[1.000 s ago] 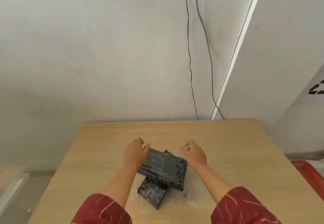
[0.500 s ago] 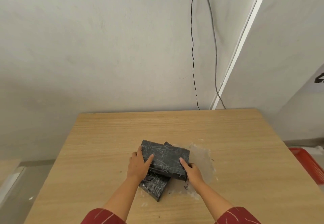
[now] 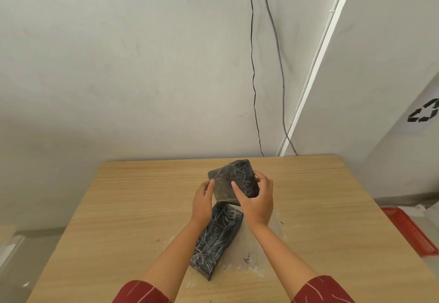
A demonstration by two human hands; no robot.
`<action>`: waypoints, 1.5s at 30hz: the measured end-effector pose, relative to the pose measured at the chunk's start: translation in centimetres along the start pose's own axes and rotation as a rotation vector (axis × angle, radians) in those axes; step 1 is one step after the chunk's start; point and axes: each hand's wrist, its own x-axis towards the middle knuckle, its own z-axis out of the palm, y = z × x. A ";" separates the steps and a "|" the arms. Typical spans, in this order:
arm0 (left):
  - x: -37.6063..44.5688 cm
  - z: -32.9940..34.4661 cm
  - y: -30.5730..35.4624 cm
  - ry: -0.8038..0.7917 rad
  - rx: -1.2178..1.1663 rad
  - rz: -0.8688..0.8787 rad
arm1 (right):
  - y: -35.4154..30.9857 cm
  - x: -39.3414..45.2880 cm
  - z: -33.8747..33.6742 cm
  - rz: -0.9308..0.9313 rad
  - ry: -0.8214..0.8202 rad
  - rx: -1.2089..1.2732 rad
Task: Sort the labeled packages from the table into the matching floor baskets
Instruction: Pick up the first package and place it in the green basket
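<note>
A black package wrapped in clear film (image 3: pixel 231 179) is lifted off the wooden table (image 3: pixel 123 219) and tilted up on edge. My left hand (image 3: pixel 202 204) holds its left side and my right hand (image 3: pixel 256 199) grips its right side. No label shows on the faces I can see. A second black wrapped package (image 3: pixel 217 238) lies flat on the table just below, partly hidden by my left forearm.
A red plastic basket (image 3: pixel 411 230) stands on the floor past the table's right edge. Pale residue (image 3: pixel 273 243) marks the tabletop near the packages. The wall, with two hanging cables (image 3: pixel 254 89), rises just behind the table. A grey bin with a recycling symbol (image 3: pixel 424 114) stands at the far right.
Both hands went from the far side of the upper package to gripping its sides, then raised it off the lower one and tipped it upright. The lower package stayed on the table.
</note>
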 end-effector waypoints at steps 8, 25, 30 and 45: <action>-1.8 -2.9 -3.4 0.115 -0.434 -0.380 | 1.9 -6.3 1.9 -0.457 -0.297 -0.340; -3.3 -6.7 -10.2 -0.028 -0.413 -0.582 | 6.6 -6.4 1.7 0.038 -0.468 -0.369; -2.2 -7.5 -11.0 -0.054 -0.355 -0.570 | 7.5 -0.9 3.5 0.498 -0.666 -0.303; 2.6 -5.6 -6.8 -0.238 -0.267 -0.463 | 10.0 -1.9 -1.3 0.790 -0.312 0.232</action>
